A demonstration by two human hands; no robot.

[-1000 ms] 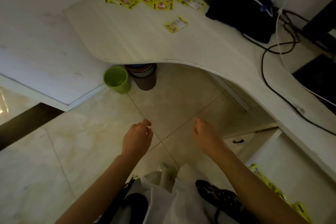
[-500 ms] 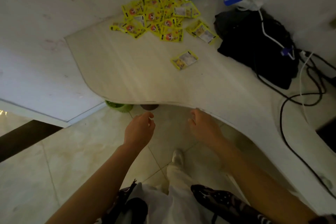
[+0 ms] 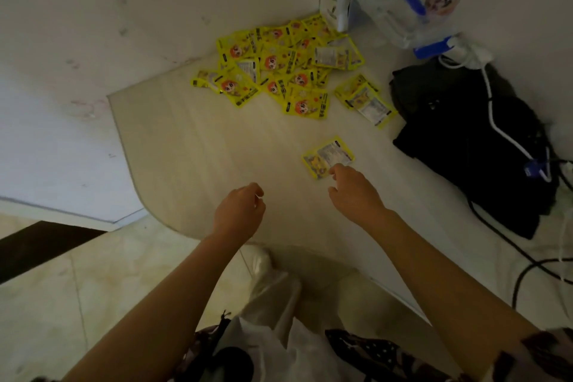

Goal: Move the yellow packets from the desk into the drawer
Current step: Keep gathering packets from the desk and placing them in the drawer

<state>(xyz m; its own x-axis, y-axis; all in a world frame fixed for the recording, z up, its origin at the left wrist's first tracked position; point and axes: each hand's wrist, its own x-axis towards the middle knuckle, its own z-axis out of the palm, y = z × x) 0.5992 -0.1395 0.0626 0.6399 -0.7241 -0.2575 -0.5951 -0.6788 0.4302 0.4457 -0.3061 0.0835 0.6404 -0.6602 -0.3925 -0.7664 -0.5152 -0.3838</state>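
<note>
A heap of several yellow packets [image 3: 279,65] lies at the desk's far corner against the wall. Two more packets [image 3: 366,99] lie just right of the heap. A single yellow packet [image 3: 327,156] lies alone nearer to me on the pale desk [image 3: 198,149]. My right hand [image 3: 353,192] reaches over the desk, its fingertips at this packet's near edge, not gripping it. My left hand [image 3: 240,211] hovers above the desk's front edge with loosely curled fingers and holds nothing. The drawer is out of view.
A black bag [image 3: 471,139] with white and black cables [image 3: 508,146] lies on the right of the desk. A clear plastic bag with blue parts [image 3: 400,0] stands in the far corner. Tiled floor [image 3: 93,282] lies below left, past the desk's curved edge.
The view has risen from the floor and drawer to the desk top. Both hands have moved forward over the desk; my right hand has reached the single packet.
</note>
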